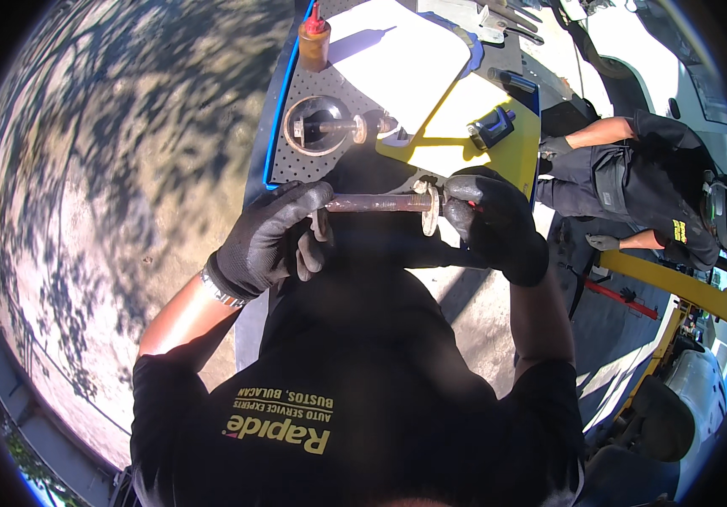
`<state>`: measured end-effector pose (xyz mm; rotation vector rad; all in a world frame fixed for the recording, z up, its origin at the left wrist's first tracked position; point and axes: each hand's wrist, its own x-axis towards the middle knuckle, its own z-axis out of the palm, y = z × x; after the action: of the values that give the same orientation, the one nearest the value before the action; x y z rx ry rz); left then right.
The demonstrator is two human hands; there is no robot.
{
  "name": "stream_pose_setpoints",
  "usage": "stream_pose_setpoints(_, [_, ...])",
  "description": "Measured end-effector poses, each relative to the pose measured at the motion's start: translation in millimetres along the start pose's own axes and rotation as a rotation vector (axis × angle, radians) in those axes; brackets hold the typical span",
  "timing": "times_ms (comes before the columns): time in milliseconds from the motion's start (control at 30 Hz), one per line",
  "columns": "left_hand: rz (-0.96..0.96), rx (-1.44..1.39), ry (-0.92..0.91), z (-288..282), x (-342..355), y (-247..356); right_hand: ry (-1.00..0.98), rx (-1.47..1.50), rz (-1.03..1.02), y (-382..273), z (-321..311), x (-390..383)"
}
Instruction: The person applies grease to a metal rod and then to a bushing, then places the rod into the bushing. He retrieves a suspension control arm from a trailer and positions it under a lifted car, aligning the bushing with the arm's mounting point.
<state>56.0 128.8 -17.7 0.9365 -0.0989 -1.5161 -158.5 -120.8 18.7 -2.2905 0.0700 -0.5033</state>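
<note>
A long, greasy bolt (pixel 376 203) lies level between my two gloved hands, in front of my chest. My left hand (pixel 272 232) is closed around its left end, where part of a worn round flange or washer shows below the fingers. Near the right end, a rusty washer (pixel 430 209) stands on edge around the threads. The fingers of my right hand (pixel 494 220) pinch the bolt's end just past this washer; a speck of red shows at the fingertips, too small to name. Beyond my hands, a round dish (pixel 319 150) holds part of a similar bolt (pixel 334 127).
On the perforated work table (pixel 296 93) stand a brown bottle with a red cap (pixel 314 42), white paper (pixel 397 51) and a black-and-blue tool (pixel 491 128). Metal tools lie at the far end. At right are a co-worker (pixel 634 177), a yellow lift arm (pixel 668 283) and a red bar (pixel 621 297).
</note>
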Motion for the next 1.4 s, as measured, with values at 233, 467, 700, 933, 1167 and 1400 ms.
stream_pose_setpoints(233, [0.799,0.903,-0.200,-35,20,-2,-0.031,0.156,0.355,-6,25,-2])
stream_pose_setpoints(467, [0.882,1.059,-0.121,-75,51,4,0.615,0.394,0.779,7,-8,-22])
stream_pose_setpoints(700, [1.178,1.887,-0.054,-87,71,-3,0.701,-0.030,0.719,26,16,-76])
stream_pose_setpoints(933, [1.194,1.997,0.089,-73,73,-8,0.488,-0.393,0.567,41,9,-119])
stream_pose_setpoints(1167, [1.073,2.060,-0.125,42,114,-51,0.120,-0.615,0.228,83,-9,-119])
stream_pose_setpoints(1400, [0.702,2.219,-0.091,74,177,-73,-0.014,-0.870,0.109,92,-27,-107])
